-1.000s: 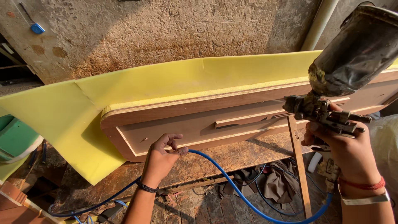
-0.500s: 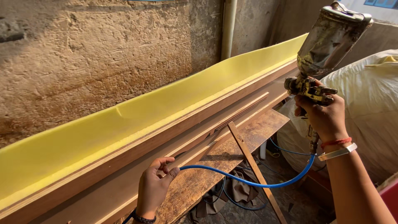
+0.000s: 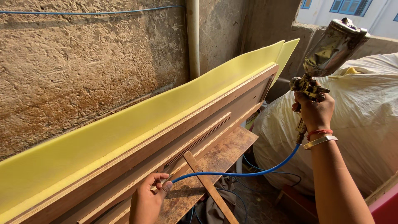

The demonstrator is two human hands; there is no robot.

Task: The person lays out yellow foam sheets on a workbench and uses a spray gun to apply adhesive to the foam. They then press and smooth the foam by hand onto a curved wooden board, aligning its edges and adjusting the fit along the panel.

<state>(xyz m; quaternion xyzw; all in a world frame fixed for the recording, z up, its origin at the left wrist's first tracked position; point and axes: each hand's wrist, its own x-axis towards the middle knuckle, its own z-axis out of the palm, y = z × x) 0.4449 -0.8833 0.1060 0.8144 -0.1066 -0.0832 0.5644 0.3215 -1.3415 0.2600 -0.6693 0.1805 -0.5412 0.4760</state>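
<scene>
Head view: metal spray gun (image 3: 327, 58), grimy cup, blue hose (image 3: 248, 172).

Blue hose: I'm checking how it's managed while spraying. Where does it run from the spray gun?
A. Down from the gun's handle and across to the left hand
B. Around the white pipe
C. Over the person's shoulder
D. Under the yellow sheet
A: the blue hose drops from the spray gun held in the right hand and curves across to the left hand.
</scene>
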